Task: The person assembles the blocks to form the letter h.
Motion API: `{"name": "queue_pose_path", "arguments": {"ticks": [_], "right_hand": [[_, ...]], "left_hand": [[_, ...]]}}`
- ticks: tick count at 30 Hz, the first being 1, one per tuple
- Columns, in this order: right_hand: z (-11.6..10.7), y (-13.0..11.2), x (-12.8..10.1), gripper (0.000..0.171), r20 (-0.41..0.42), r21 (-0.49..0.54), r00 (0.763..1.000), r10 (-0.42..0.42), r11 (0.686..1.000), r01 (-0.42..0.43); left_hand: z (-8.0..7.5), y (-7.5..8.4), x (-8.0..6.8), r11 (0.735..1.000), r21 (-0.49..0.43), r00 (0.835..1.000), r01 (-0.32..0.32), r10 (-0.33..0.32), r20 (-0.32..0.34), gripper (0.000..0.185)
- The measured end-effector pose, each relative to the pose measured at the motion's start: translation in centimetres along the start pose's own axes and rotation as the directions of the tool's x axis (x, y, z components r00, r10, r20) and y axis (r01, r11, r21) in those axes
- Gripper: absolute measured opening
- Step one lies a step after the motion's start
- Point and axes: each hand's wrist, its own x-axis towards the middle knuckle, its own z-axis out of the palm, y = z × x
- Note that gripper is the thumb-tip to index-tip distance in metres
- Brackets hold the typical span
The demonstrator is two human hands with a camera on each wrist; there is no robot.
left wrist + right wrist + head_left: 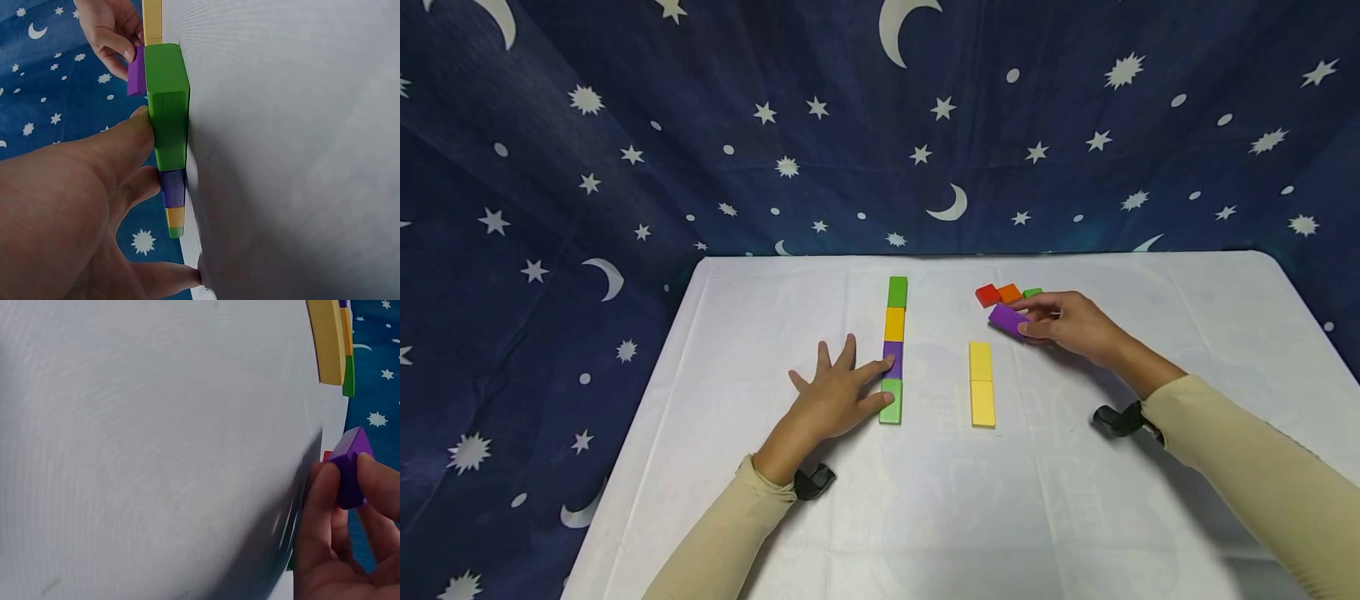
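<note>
From the head view I see the right hand (1063,321) pinching a purple block (1006,320), long axis slanting upper left to lower right, just beside a red block (987,295) and an orange block (1010,293). Left wrist view: the left hand (72,203) has its fingers spread (thumb against a green block (169,128)). Right wrist view: the purple block's end faces me, the red block partly hidden.

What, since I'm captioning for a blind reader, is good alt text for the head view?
A right hand holds a purple block at a white table, while the left hand touches a column of four blocks. Two yellow blocks lie right of the column; red, orange and green blocks sit beyond the held block.
</note>
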Motion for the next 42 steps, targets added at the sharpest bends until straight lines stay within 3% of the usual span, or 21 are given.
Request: {"name": "queue_pose_path", "arguments": {"ticks": [7,12,16,21,30,42], "right_hand": [[0.3,-0.4,0.1,0.067,0.156,0.241,0.987,-0.04,0.97,0.001],[0.5,-0.6,0.5,0.065,0.21,0.323,0.972,-0.103,0.946,0.031],[1.0,-1.0,0.9,0.056,0.193,0.357,0.975,-0.11,0.933,0.035],[1.4,-1.9,1.4,0.052,0.107,0.382,0.99,-0.096,0.923,0.048],[2.7,-4.7,3.4,0.057,0.053,0.278,0.994,-0.094,0.957,0.076],[4.6,-7.7,6.1,0.037,0.076,0.077,0.995,-0.061,0.996,0.055]], "left_hand": [[0.0,0.1,-0.1,1.0,-0.002,1.0,-0.001,0.001,-0.005,0.06],[0.0,0.1,-0.1,1.0,-0.008,1.0,0.003,-0.003,-0.005,0.06],[0.0,0.1,-0.1,1.0,-0.006,1.0,0.005,-0.006,-0.007,0.061],[0.1,0.2,0.0,1.0,-0.001,1.0,0.005,-0.005,-0.011,0.06],[0.0,0.1,0.0,1.0,0.002,1.0,0.009,-0.009,-0.003,0.062],[0.1,0.1,0.1,1.0,0.01,1.0,0.014,-0.015,0.008,0.062]]}}
